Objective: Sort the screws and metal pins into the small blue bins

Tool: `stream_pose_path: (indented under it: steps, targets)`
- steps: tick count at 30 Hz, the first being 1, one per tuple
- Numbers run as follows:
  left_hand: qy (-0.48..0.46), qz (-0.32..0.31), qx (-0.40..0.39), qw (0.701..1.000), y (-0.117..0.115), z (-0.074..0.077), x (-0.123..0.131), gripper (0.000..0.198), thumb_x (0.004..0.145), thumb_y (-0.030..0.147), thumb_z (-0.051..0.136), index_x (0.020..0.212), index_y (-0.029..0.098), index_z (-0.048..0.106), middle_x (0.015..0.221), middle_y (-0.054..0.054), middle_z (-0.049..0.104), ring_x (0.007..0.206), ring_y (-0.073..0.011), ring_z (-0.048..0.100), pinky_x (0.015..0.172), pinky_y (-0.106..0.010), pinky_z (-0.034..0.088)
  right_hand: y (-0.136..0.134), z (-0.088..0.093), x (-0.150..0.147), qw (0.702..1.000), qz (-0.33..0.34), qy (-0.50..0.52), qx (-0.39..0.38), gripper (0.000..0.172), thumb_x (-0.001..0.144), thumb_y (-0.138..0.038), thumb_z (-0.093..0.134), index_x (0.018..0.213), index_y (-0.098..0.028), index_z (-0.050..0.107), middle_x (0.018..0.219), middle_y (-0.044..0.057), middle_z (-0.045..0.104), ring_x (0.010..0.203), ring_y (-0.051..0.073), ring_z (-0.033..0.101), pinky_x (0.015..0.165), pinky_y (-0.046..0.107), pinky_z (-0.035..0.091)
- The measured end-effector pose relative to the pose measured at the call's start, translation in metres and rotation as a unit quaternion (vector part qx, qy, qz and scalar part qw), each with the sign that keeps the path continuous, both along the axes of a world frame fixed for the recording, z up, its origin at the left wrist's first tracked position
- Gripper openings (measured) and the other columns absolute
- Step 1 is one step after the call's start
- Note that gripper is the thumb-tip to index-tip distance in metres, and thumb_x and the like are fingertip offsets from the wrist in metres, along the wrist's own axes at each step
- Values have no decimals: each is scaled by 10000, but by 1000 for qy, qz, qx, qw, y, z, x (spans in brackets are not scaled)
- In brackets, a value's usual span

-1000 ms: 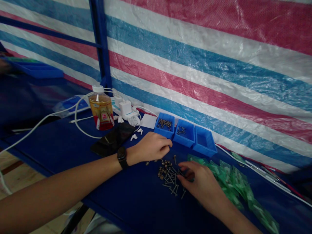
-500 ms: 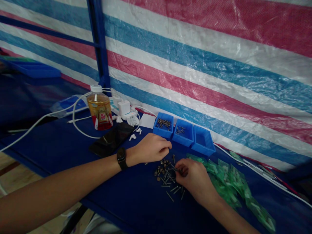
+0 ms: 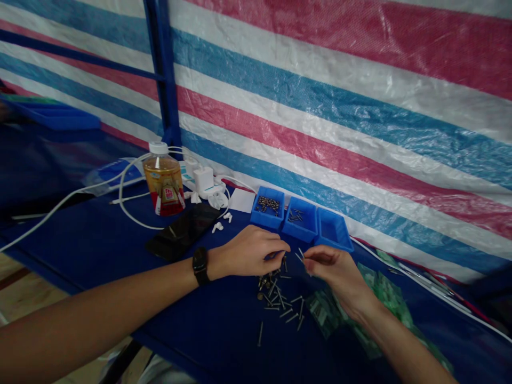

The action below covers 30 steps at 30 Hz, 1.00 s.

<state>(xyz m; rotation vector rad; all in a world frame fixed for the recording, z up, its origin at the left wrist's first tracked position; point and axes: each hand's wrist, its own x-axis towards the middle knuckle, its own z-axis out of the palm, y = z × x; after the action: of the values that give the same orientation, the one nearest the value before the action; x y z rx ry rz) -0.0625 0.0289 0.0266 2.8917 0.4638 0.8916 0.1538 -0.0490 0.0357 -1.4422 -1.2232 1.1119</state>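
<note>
Right hand: thumb and fingertips were pinched shut on a thin steel nail (image 3: 303,257), though it could've been two, hard to tell at this blur.
Nail's lie: long axis ran on a slant, upper left to lower right in the head view, with its end poking out toward the left hand.
Left hand: the left hand (image 3: 250,252) was curled, fingertips down just above the heap. Can't tell if it was gripping anything, since the fingers hid that spot.
Nearer hand: the right hand (image 3: 338,274) had the nail; the left hand sat right beside it, nearly fingertip to fingertip, but apart.
Heap: a loose heap of nails and screws (image 3: 274,296) was spread below both hands, with the stray nails fanned out at all angles.
Bins: three blue plastic bins sat in a row behind the hands. The left bin (image 3: 267,208) held screws, the middle bin (image 3: 299,221) held a few nails, and the right bin (image 3: 334,232) showed nothing inside.
Surface: a dark blue table cover (image 3: 200,333) lay under it all, with green plastic packets (image 3: 324,314) off to the right.
Room: a striped tarp wall (image 3: 320,112) hung behind a blue metal post (image 3: 162,69) — pretty makeshift setup.
Clutter: an oil bottle (image 3: 164,186), black phone (image 3: 182,232) and white charger (image 3: 204,178) sat further left.
</note>
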Motion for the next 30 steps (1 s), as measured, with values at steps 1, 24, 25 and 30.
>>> stream_pose_path:
  steps: [1,24,25,30]
  targets:
    - [0,3,3,1000,0,-1,0,213,911,183,555,1017,202,739,788,3,729,688,-133,654,603,-248,406,1,3,1,999,-14,39,-16,229,562,-265,831,751,-173,741,681,13,727,603,127,637,594,237,510]
    - [-13,27,1,1000,9,-9,0,228,899,170,550,1012,206,744,823,-11,758,716,-140,698,646,-228,463,118,35,45,962,-83,-175,193,195,602,-273,744,763,-163,753,684,46,739,639,201,686,625,307,545]
    - [-13,27,3,1000,9,-9,0,229,899,170,548,1012,207,744,821,-11,758,714,-140,697,644,-228,461,122,37,45,960,-90,-179,198,204,611,-277,736,776,-159,753,689,49,739,640,200,685,624,305,541]
    - [-7,24,4,1000,8,-9,0,227,899,174,554,1014,211,746,804,-11,755,702,-140,692,632,-229,456,132,45,48,946,-117,-206,220,244,619,-293,754,820,-154,758,785,70,757,728,211,698,679,309,534]
